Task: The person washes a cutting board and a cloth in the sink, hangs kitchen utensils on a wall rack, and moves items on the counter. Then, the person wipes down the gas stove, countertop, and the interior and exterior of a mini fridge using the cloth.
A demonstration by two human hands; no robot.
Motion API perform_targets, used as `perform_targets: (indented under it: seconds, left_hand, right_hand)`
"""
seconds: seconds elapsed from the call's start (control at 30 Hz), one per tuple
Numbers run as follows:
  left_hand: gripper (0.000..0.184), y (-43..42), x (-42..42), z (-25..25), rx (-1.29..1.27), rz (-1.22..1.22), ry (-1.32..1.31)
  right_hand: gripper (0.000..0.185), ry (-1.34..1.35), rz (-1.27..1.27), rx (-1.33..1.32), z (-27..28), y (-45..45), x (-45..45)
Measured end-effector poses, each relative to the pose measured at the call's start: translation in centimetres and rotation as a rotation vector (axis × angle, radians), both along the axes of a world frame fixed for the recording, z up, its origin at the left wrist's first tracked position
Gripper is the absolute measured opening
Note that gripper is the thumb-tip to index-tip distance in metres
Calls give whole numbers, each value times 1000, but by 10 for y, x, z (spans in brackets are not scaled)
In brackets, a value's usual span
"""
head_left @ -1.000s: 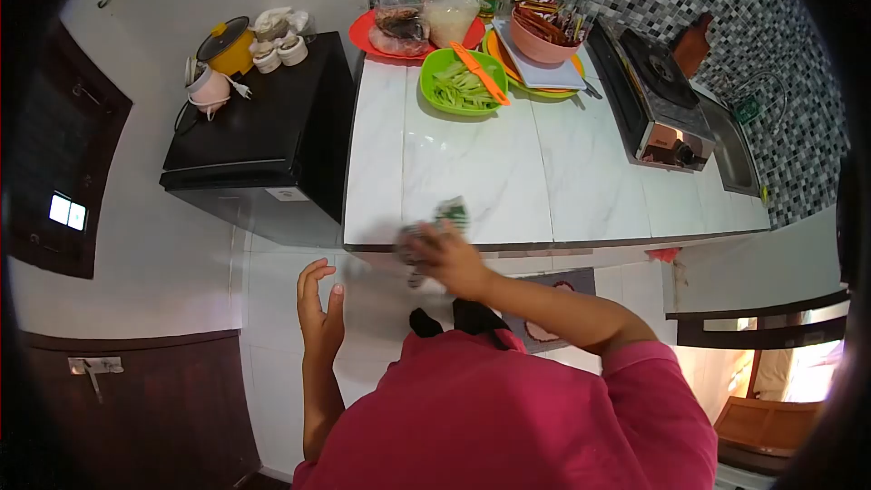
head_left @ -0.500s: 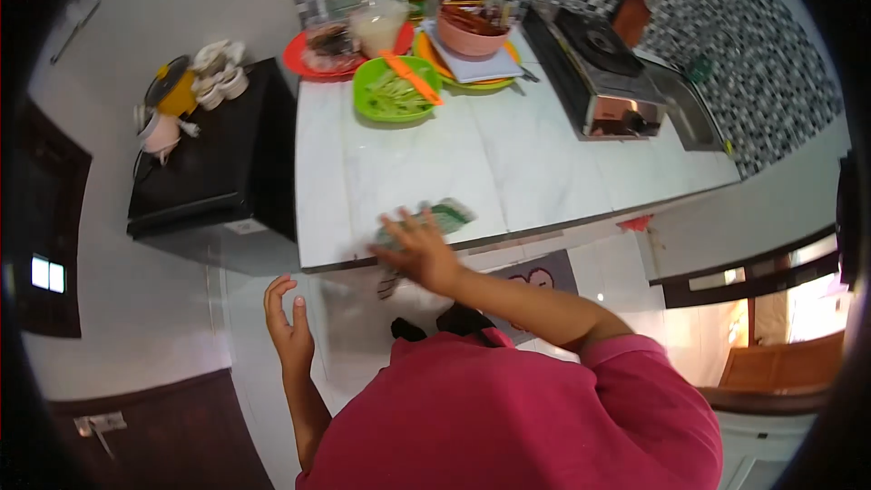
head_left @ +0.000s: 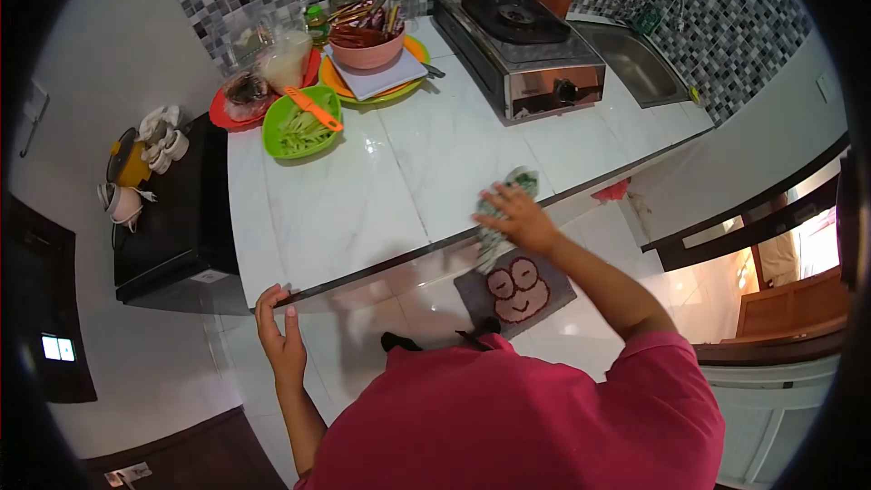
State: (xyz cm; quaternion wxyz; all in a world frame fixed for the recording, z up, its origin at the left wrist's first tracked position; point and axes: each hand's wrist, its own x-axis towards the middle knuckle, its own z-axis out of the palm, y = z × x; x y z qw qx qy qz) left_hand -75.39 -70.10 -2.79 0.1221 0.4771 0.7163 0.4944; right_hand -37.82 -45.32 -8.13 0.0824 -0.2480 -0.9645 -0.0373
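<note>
Home kitchen: stove (head_left: 526, 56), sink (head_left: 638, 63) and tiled counter (head_left: 354, 209).

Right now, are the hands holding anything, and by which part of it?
The right hand lies across the middle of a green-and-white patterned cloth; whether it grips it cannot be told. The left hand holds nothing.

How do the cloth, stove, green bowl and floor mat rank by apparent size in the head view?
1. Stove
2. Floor mat
3. Green bowl and cloth, unranked: similar visible area, with the right hand partly covering the cloth.
</note>
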Motion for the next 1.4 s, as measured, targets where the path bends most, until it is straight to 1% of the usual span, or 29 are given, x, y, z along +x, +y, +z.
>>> perform_targets:
  seconds: [0.03, 0.1, 0.17, 0.23, 0.3, 0.37, 0.4, 0.47, 0.57, 0.67, 0.73, 0.77, 0.8, 0.83, 0.87, 0.9, 0.97, 1.07, 1.17, 1.2, 1.3, 1.4]
  left_hand:
    - [19, 1, 9, -2, -3, 0, -1]
    - [19, 5, 30, -7, -14, 2, -8]
    - [19, 11, 56, -9, -34, -4, -15]
    - [19, 22, 84, -8, -44, -34, -25]
    - [20, 37, 115, -9, -47, -86, -31]
    - [20, 58, 144, -9, -41, -148, -31]
    - [21, 69, 160, -6, -43, -176, -35]
    - [21, 90, 190, 2, -33, -252, -10]
    - [21, 112, 226, 12, -28, -316, 32]
    - [20, 124, 243, 14, -38, -350, 29]
    - [20, 124, 250, 12, -58, -345, 29]
    - [20, 123, 250, 12, -74, -337, 44]
    - [21, 123, 249, 11, -89, -326, 62]
    - [21, 123, 245, 8, -102, -323, 52]
    - [21, 125, 240, 2, -113, -321, 41]
    - [21, 129, 236, -3, -125, -321, 27]
    - [20, 139, 232, -5, -130, -325, -9]
    - [21, 163, 230, 3, -115, -333, -9]
    - [21, 190, 226, 13, -63, -351, 15]
    - [21, 198, 226, 18, -54, -358, 31]
    - [22, 213, 227, 31, -49, -362, 55]
    - [22, 224, 221, 28, -12, -371, 65]
  right_hand:
    - [55, -25, -33, 4, 3, 12, 25]
    - [61, 74, -60, 28, 5, 32, 68]
    - [66, 16, -85, 54, -1, 40, 88]
    - [68, -49, -115, 68, 2, 35, 74]
    - [74, 79, -95, 80, -15, 28, 56]
    - [71, 130, -129, 11, -17, 7, 26]
    - [65, 109, -133, 31, -21, 0, 13]
    - [61, 199, -101, 3, -21, -6, 8]
    - [59, 258, 73, -21, -26, 21, 45]
    - [62, 173, 36, -17, -20, 57, 113]
    - [62, 46, -34, -15, -11, 82, 164]
    - [60, 71, -78, 43, -23, 100, 192]
    - [56, 119, -127, 40, -18, 110, 222]
    - [51, 188, -154, 9, -25, 125, 256]
    - [55, 178, -249, 46, -17, 134, 281]
    - [65, 173, -359, 10, -7, 138, 304]
    - [73, 168, -495, 24, 8, 145, 339]
    - [71, 348, -559, -190, 28, 155, 358]
    - [67, 503, -835, -324, 33, 187, 374]
    - [61, 603, -796, -290, 62, 183, 359]
    - [57, 1114, -833, -253, 71, 206, 345]
    - [54, 1538, -854, -411, 82, 211, 322]
